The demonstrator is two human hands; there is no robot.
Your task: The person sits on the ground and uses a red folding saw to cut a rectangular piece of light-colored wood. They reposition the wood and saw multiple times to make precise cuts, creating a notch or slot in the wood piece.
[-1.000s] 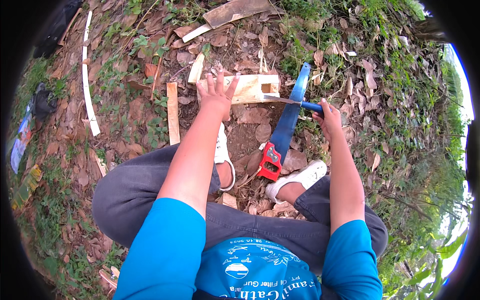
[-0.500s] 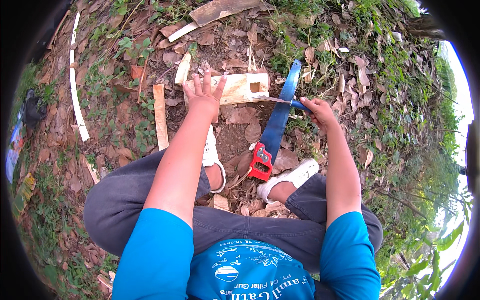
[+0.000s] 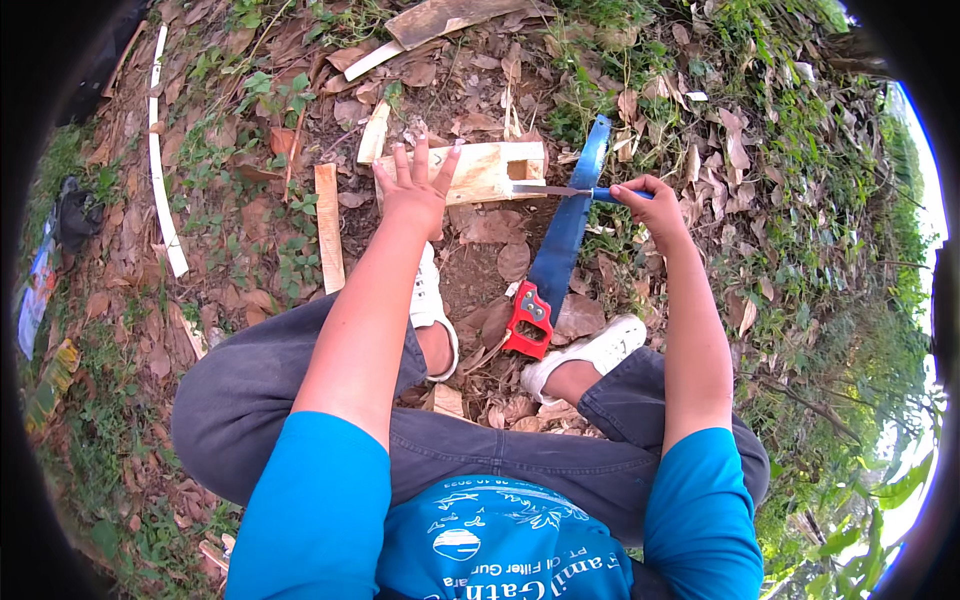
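Beneath the spread left hand (image 3: 413,205), we see one end of a pale, rectangular wooden block with a square hole (image 3: 475,172), lying on the ground; its holed end reaches toward the right hand (image 3: 652,208), stopping short of it. Our two hands are well apart: the left has its fingers fanned and palm down over the wood, while the right is closed around the handle of a slim, flat metal tool with a blue handle (image 3: 560,190).

The block's long axis runs from the left hand toward the right, its holed end angled slightly away from us. The tool lies nearly along that line, its tip pointing left at the near edge of the holed end. Between the hands and nearer to us, a handsaw with a blue blade and red handle (image 3: 555,250) points away, its blade passing under the tool.

The surface is bare brown soil strewn with dry leaves (image 3: 475,275), outdoors. Left of the left hand lies a narrow, light-brown wooden strip (image 3: 329,225); beyond the hands, a weathered brown board (image 3: 455,20); right of the right hand, low green plants (image 3: 800,270).
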